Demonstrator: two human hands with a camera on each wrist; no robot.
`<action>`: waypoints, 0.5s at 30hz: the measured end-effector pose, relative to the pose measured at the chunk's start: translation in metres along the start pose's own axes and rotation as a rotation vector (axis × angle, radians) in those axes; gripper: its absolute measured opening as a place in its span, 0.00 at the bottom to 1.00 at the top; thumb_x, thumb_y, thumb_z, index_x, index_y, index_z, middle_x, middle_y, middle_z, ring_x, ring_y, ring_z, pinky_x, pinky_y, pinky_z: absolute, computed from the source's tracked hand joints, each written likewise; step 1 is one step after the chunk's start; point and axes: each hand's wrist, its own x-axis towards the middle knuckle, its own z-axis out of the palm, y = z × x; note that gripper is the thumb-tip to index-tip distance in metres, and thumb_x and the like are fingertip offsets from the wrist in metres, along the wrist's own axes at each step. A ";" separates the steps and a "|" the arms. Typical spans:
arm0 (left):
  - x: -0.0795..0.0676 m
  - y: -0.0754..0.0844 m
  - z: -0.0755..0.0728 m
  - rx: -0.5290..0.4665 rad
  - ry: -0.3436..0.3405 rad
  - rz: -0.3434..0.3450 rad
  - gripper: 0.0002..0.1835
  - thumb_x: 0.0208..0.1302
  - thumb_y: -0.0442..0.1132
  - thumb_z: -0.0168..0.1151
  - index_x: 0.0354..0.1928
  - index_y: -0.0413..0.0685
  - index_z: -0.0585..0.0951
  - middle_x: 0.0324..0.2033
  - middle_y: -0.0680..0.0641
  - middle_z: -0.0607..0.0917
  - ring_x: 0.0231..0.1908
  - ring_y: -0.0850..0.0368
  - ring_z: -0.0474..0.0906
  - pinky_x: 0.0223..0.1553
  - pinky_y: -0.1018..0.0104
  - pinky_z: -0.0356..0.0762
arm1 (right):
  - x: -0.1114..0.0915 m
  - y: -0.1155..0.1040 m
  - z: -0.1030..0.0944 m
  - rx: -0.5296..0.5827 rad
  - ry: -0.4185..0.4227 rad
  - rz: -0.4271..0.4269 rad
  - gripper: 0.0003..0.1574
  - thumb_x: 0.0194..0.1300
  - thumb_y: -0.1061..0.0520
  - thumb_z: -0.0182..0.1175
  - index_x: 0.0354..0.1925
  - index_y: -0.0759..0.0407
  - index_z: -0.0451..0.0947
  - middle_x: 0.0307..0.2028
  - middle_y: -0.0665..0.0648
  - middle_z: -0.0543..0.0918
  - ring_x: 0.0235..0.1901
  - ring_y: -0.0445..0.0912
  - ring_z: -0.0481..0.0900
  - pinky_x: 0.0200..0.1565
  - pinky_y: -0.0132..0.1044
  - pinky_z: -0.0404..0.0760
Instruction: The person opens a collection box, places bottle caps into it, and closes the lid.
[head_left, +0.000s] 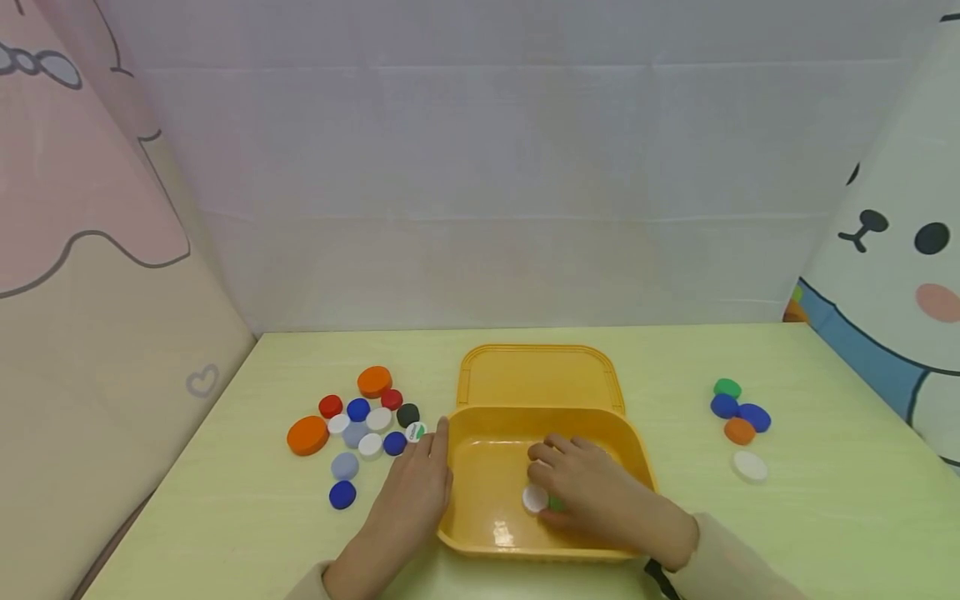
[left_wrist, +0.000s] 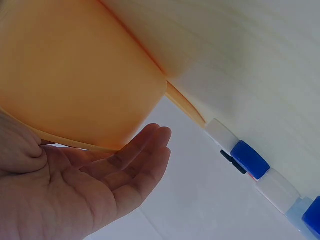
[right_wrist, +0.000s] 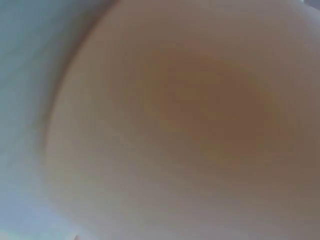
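My left hand [head_left: 419,479] lies along the left side of a yellow plastic box [head_left: 480,479], its fingers straight against the rim. In the left wrist view, that hand [left_wrist: 100,182] touches the rim of the box [left_wrist: 75,75] with fingers extended. Inside the box, my right hand [head_left: 592,492] has its fingers curled round bottle caps. A white bottle cap [head_left: 535,499] shows between thumb and forefinger, and part of a green bottle cap [head_left: 556,503] peeks out under the palm. Anything further beneath that hand is hidden. The right wrist view is a blurred close-up of the box wall [right_wrist: 200,125].
A yellow lid [head_left: 540,375] lies behind the box. Left of it is a loose group of several caps, among them an orange cap [head_left: 307,436] and a blue cap [head_left: 342,495]. On the right lie several more, including a green cap [head_left: 727,388] and a white cap [head_left: 750,467].
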 end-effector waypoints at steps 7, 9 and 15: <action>-0.001 0.001 -0.001 -0.004 -0.014 -0.018 0.30 0.66 0.40 0.49 0.68 0.42 0.55 0.57 0.40 0.72 0.54 0.45 0.71 0.56 0.52 0.70 | -0.004 0.007 -0.009 -0.002 0.041 0.015 0.16 0.51 0.43 0.64 0.35 0.49 0.76 0.39 0.48 0.77 0.38 0.43 0.71 0.33 0.32 0.71; -0.001 0.001 -0.001 -0.006 -0.017 -0.022 0.31 0.66 0.40 0.49 0.68 0.43 0.55 0.57 0.40 0.71 0.54 0.45 0.70 0.56 0.51 0.70 | -0.006 0.010 -0.013 -0.003 0.041 0.032 0.16 0.51 0.45 0.64 0.37 0.50 0.76 0.41 0.49 0.77 0.40 0.44 0.72 0.36 0.35 0.74; -0.001 0.000 0.000 -0.005 -0.010 -0.011 0.31 0.65 0.40 0.50 0.68 0.42 0.55 0.56 0.40 0.72 0.53 0.46 0.71 0.55 0.52 0.71 | -0.013 0.024 -0.025 -0.024 0.057 0.097 0.22 0.50 0.45 0.66 0.41 0.53 0.77 0.43 0.52 0.79 0.44 0.47 0.74 0.44 0.41 0.77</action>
